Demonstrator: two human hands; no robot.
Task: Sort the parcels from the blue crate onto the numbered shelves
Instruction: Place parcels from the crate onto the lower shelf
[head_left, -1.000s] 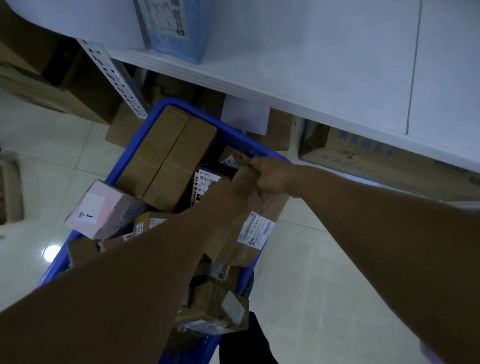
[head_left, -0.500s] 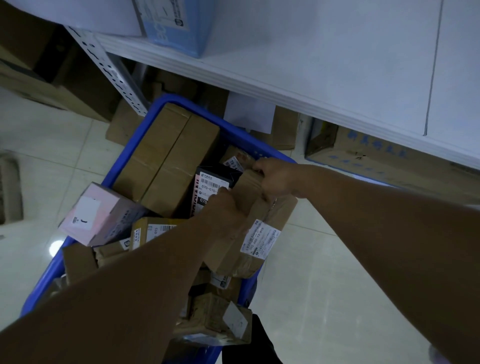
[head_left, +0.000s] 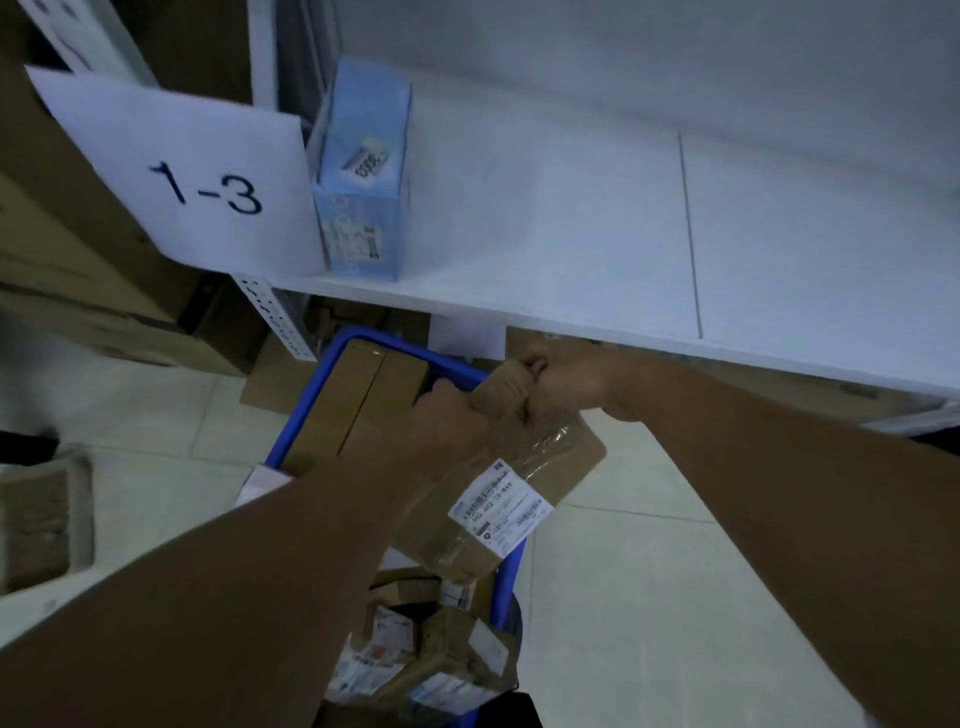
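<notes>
Head view: both hands hold one parcel (head_left: 566, 462) by its upper end, above the right side of the crate (head_left: 306, 415) and just below the front edge of the shelf (head_left: 571, 249). The left hand (head_left: 441, 415) is curled round the bunched top from the left, and the right hand (head_left: 566, 384) is fisted on the same end from the right, the two nearly touching. The rest of the parcel hangs down and toward the camera, label up.

It looks like a brown paper mailer bound in clear tape. The top crumples under the fingers, so it is probably soft and fairly light, with some give in the body. The glossy tape could be slippery, so the bare paper at the bunched end is the surer hold. A palm under the lower end would stop it swinging. Whether the contents are fragile cannot be told.

A sign (head_left: 208, 192) reading 1-3 hangs at the shelf's left, beside a blue box (head_left: 363, 171)
</notes>
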